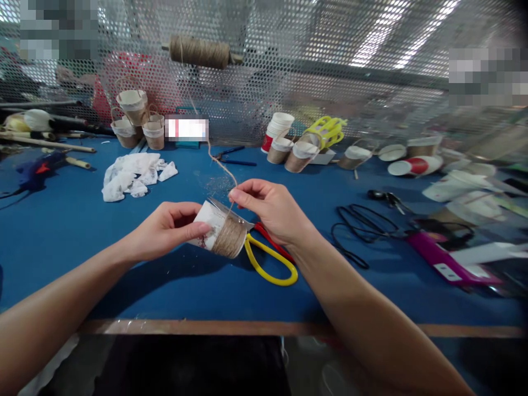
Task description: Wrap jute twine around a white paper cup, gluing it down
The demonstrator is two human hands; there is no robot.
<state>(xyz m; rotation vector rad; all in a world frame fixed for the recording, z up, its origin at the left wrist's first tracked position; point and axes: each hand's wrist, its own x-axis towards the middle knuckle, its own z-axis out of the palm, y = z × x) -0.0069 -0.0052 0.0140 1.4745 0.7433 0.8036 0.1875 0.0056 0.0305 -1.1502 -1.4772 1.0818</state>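
Note:
My left hand (175, 230) is closed around a white paper cup (211, 223), tilted on its side above the table. Brown twine (229, 237) is wound round the cup's right-hand part. In my right hand (266, 206), thumb and fingertips pinch the loose strand of that twine just above the cup. The strand runs up and back to a spool of twine (200, 52) mounted on the mesh panel. Scissors with yellow and red handles (270, 263) lie on the table behind and right of the cup, their blades partly hidden by it.
Twine-wrapped cups with handles (134, 107) are stacked at the back left, near crumpled white cloth (132, 171). Pliers (233, 157) lie mid-table. More cups (303, 154), a black cable (363, 225) and a purple tool (447, 258) occupy the right. A blue glue gun (39, 173) is far left.

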